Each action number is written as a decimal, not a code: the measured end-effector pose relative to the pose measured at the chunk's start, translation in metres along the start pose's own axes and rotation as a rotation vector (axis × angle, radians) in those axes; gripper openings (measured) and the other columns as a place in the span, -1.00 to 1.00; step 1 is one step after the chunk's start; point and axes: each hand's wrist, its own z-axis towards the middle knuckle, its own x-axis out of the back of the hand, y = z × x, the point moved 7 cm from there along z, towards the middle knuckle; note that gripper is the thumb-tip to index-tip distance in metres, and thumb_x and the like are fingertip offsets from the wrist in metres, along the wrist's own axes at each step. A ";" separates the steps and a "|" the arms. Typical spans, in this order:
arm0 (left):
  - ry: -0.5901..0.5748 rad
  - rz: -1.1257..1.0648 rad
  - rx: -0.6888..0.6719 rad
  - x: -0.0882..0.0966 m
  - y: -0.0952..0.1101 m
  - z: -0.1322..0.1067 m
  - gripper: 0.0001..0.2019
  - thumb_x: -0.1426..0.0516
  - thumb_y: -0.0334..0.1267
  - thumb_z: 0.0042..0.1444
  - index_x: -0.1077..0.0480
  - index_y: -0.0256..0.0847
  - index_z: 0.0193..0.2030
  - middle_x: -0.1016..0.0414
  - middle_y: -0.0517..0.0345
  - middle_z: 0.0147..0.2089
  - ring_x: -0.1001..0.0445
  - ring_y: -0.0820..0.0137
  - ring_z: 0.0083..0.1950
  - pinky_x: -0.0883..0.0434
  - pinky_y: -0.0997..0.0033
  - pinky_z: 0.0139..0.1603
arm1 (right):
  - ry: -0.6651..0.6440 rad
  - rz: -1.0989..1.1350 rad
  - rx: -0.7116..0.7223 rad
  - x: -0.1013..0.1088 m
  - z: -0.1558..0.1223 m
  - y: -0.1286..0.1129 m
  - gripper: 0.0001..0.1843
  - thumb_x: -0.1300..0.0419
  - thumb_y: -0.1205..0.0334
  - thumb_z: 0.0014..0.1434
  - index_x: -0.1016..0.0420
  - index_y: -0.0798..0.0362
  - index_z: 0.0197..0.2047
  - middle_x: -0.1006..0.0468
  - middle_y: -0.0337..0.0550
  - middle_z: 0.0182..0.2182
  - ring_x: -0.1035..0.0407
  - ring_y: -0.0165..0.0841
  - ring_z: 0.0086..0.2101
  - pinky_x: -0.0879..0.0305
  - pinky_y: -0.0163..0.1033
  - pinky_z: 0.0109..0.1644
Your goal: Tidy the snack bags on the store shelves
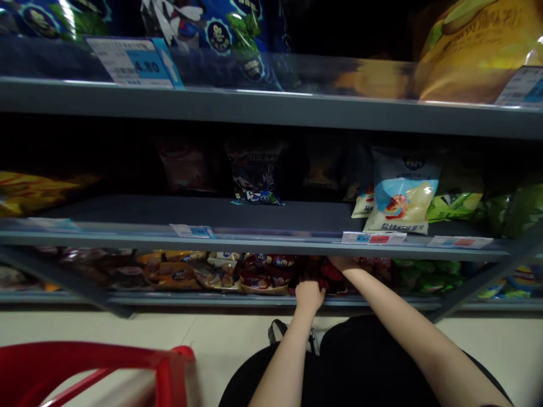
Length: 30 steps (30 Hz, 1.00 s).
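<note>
Both my arms reach down to the lowest shelf, among dark red snack packets. My left hand is at the front of these packets, its fingers curled inward; blur and shadow hide what lies in its grasp. My right hand reaches in farther right, beneath the front edge of the middle shelf. Its fingers are hidden by that edge and the dark packets. Left of my hands stand red and white packets, with orange-brown packets farther left. Green packets lie to the right.
The middle shelf juts out above my hands, carrying a dark bag and a blue-and-cream chip bag. Higher up, another shelf holds larger bags. A red plastic frame stands at lower left on the pale floor.
</note>
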 end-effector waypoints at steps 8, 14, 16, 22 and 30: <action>0.024 -0.028 0.125 -0.018 0.004 0.009 -0.23 -0.17 -0.34 0.09 -0.03 -0.25 0.46 -0.17 -0.43 0.37 -0.57 0.06 0.01 -0.52 0.23 -0.11 | -0.065 -0.193 0.056 -0.037 -0.052 0.010 -0.37 -0.23 0.41 0.07 -0.35 0.16 0.24 -0.38 0.19 0.17 -0.24 -0.01 0.17 -0.14 0.02 0.28; 0.214 -0.231 0.035 -0.007 0.003 0.014 -0.30 -0.02 -0.64 0.00 -0.25 -0.27 0.34 -0.40 -0.34 0.22 -0.55 0.03 0.03 -0.55 0.17 -0.12 | 0.099 -0.143 0.018 -0.007 -0.004 0.037 -0.49 0.12 0.34 0.36 -0.30 0.07 0.32 -0.45 0.01 0.16 -0.26 -0.15 0.19 0.00 0.04 0.38; 0.270 -0.277 0.019 0.002 0.000 0.016 -0.34 -0.02 -0.64 0.01 -0.30 -0.22 0.29 -0.41 -0.26 0.21 -0.50 0.06 0.11 -0.53 0.21 -0.07 | 0.140 -0.125 0.025 0.003 0.002 0.044 -0.50 0.10 0.26 0.38 -0.29 0.07 0.33 -0.42 -0.01 0.19 -0.23 -0.14 0.22 0.05 0.03 0.41; 0.423 -0.489 0.046 0.026 -0.019 0.018 -0.63 0.11 -0.52 0.26 -0.40 -0.21 0.06 -0.53 -0.06 0.02 -0.51 0.27 0.05 -0.46 0.32 0.05 | 0.125 -0.100 0.058 -0.002 -0.001 0.044 -0.56 0.01 0.26 0.34 -0.40 0.11 0.24 -0.41 0.04 0.19 -0.19 -0.09 0.25 0.10 0.04 0.44; 0.414 -0.604 0.150 0.009 -0.030 0.024 -0.68 0.12 -0.38 0.33 -0.45 -0.24 -0.06 -0.56 -0.12 -0.08 -0.54 0.18 -0.02 -0.46 0.20 0.02 | -0.237 -0.109 0.267 -0.043 -0.035 0.011 -0.12 -0.16 0.53 -0.02 -0.20 -0.06 0.38 -0.11 -0.02 0.38 0.05 -0.08 0.36 0.11 0.10 0.42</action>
